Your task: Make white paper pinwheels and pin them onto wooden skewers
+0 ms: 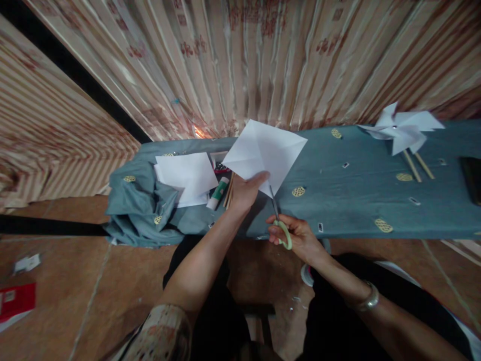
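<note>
My left hand (246,190) grips a white square of paper (268,148) near its lower left edge, thumb on top. Faint crease lines cross the sheet, which is held up over the cloth-covered table. In my right hand (296,233) is a pair of scissors (283,233) with pale green handles. Their blades meet the paper at its bottom corner; how far they are spread is hard to see. Just left of my left hand lie a green and white glue stick (218,193) and several thin wooden sticks (228,190), partly hidden by that hand.
More white sheets (188,175) lie stacked on the table's left, beside a small box of tiny items (221,163). Paper pinwheels (400,128) on wooden sticks rest at the right, near a dark object (471,178) at the edge. A pleated curtain (240,60) hangs behind the table.
</note>
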A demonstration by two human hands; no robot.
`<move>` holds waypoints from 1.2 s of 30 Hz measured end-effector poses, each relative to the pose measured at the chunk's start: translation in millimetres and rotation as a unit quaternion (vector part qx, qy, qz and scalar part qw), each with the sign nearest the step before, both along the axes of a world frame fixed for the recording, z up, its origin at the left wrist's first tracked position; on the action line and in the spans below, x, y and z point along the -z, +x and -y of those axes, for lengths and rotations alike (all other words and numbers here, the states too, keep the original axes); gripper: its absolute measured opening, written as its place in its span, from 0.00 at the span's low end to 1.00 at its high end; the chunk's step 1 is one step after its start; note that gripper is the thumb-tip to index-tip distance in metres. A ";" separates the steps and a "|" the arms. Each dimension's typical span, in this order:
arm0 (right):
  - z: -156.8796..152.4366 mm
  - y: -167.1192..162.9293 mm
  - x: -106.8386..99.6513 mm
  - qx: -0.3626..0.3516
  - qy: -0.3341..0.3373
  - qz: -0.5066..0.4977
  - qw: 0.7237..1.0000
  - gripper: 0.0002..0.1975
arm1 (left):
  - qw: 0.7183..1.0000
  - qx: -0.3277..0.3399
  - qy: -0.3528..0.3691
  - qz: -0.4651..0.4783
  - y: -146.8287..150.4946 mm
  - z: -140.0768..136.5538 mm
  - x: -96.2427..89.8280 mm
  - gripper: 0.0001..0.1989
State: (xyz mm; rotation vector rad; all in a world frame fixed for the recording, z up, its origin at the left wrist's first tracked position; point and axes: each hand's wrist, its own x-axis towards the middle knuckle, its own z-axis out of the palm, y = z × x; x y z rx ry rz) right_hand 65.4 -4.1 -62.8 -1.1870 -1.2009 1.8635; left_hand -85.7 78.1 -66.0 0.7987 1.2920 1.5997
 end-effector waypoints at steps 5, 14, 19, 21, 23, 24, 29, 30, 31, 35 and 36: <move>0.7 -0.9 -0.8 0.006 0.000 -0.005 1.000 0.23 | 0.999 0.013 0.025 0.031 -0.8 0.8 -5.8 0.18; 1.1 -0.3 0.8 0.009 0.000 0.008 1.000 0.24 | 1.000 0.007 0.013 0.024 1.4 0.3 -4.7 0.17; -0.4 -0.3 -2.0 0.013 0.007 0.014 1.000 0.24 | 1.000 0.023 0.020 -0.004 -0.2 2.8 0.2 0.15; -1.2 0.1 -3.5 0.011 0.014 0.015 1.000 0.24 | 0.999 0.031 0.018 -0.020 -0.1 4.4 2.0 0.14; -1.6 0.5 -4.6 0.009 0.021 0.013 1.000 0.23 | 0.999 0.029 0.017 -0.022 1.0 5.8 2.6 0.14; -1.7 0.6 -4.8 0.009 0.023 0.013 1.000 0.23 | 0.999 0.024 0.016 -0.020 1.8 6.2 2.4 0.14; -1.2 -0.1 -3.1 0.009 0.024 0.010 1.000 0.23 | 1.000 0.021 0.009 -0.011 4.5 6.7 0.0 0.15; -1.1 -0.2 -2.7 0.011 0.027 0.010 1.000 0.23 | 1.000 0.020 0.010 -0.010 4.5 6.6 0.0 0.15; -1.1 -0.4 -2.4 0.012 0.029 0.011 0.999 0.22 | 1.000 0.018 0.012 -0.010 4.4 6.4 0.2 0.15; -1.7 -1.0 -3.0 0.014 0.024 0.011 1.000 0.23 | 1.000 0.022 0.017 -0.015 3.1 5.4 2.6 0.15; -1.9 -1.2 -3.3 0.015 0.021 0.010 1.000 0.23 | 0.999 0.023 0.017 -0.014 2.9 5.3 3.1 0.15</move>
